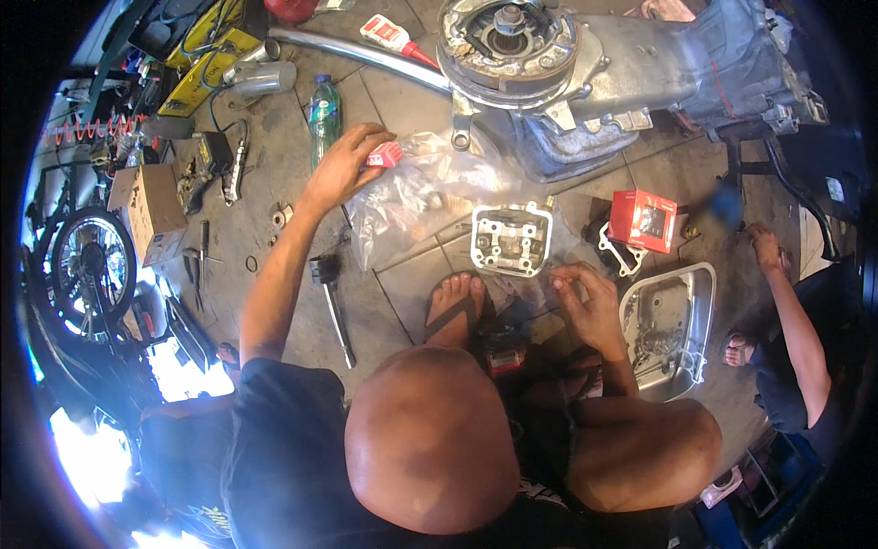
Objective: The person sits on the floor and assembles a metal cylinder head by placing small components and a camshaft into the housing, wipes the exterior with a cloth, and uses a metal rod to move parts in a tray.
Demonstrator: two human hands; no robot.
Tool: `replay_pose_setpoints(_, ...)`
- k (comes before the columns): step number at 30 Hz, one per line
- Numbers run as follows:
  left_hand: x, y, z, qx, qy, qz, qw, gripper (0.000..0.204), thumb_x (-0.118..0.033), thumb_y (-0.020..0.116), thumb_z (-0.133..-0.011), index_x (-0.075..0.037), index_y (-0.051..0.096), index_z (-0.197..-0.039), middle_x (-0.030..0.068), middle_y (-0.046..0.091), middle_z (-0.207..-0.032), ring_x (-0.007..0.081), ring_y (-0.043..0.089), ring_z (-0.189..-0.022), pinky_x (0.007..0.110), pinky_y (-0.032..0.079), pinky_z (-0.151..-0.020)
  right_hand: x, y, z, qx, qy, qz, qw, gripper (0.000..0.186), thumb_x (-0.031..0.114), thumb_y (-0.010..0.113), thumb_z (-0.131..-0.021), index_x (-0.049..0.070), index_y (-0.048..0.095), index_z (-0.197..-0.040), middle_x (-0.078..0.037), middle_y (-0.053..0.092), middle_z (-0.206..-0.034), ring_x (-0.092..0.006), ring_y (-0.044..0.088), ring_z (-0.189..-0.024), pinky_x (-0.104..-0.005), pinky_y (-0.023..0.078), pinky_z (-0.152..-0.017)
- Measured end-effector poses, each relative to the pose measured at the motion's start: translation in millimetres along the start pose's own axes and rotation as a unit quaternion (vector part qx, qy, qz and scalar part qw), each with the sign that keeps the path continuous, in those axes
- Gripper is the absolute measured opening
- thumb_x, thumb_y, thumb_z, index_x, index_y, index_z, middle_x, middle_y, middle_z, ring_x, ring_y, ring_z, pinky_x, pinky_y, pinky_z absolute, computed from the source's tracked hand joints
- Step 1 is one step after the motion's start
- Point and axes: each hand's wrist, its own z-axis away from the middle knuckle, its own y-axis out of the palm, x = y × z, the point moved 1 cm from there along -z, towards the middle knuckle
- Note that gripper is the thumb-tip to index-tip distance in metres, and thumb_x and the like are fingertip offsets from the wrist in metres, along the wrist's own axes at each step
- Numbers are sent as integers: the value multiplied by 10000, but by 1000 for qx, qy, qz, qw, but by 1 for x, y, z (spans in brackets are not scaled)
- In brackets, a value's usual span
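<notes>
My left hand (346, 169) reaches forward, its fingers closed round a small red-and-white box (385, 155). The box is over the edge of a clear plastic bag (393, 215) spread on the floor. Beside that hand stands a green plastic bottle (324, 119). My right hand (590, 306) is low, near a metal engine cylinder head (511, 240), its thumb and fingers pinched together. What lies between those fingertips, if anything, is too small to make out. A red box (643, 220) and a metal gasket (619, 251) lie beyond the right hand.
A large engine casing (640, 69) occupies the far right. To the right is a metal tray (672, 320) with small parts; another person's hand (766, 245) is beyond it. A socket wrench (335, 311), screwdriver (204, 242) and cardboard box (151, 215) are on the left.
</notes>
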Motion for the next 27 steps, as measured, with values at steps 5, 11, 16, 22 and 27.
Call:
replay_pose_setpoints(5,-98,8,-22,-107,79,100,986,553,-231,777,-783,-122,627,-1305,135,634,-1199,321,610,-1144,425,501,-940,-1,8,4,12,35,-41,998,150,96,693,-936,27,706,-1069,-136,716,-1018,-249,681,-895,-344,528,-818)
replay_pose_setpoints(11,-170,43,-77,-33,279,-4,960,598,-338,705,-794,-201,569,-1360,78,647,-1167,286,634,-1137,424,528,-957,-5,21,3,25,-54,3,998,168,46,696,-905,33,707,-1072,-131,714,-986,-274,693,-896,-347,532,-809)
replay_pose_setpoints(16,-213,64,-128,-36,296,-53,953,565,-269,720,-808,-150,539,-1330,86,632,-1120,270,639,-1095,384,558,-890,-2,7,15,6,-47,18,999,162,63,696,-900,43,703,-1061,-132,707,-985,-314,684,-922,-382,541,-822)
replay_pose_setpoints(22,-184,63,-109,1,150,-104,983,391,-248,684,-873,-28,546,-1166,149,648,-1067,317,676,-958,406,567,-763,-22,7,27,-17,-88,35,995,142,107,693,-913,53,696,-1043,-134,699,-994,-333,672,-944,-406,535,-849)
replay_pose_setpoints(27,-152,63,-85,157,-52,-237,957,379,-336,572,-990,4,579,-1159,204,690,-1000,367,710,-703,439,592,-649,-31,14,33,37,-95,44,994,188,166,665,-935,50,687,-1082,-138,682,-1034,-326,650,-995,-415,509,-937)
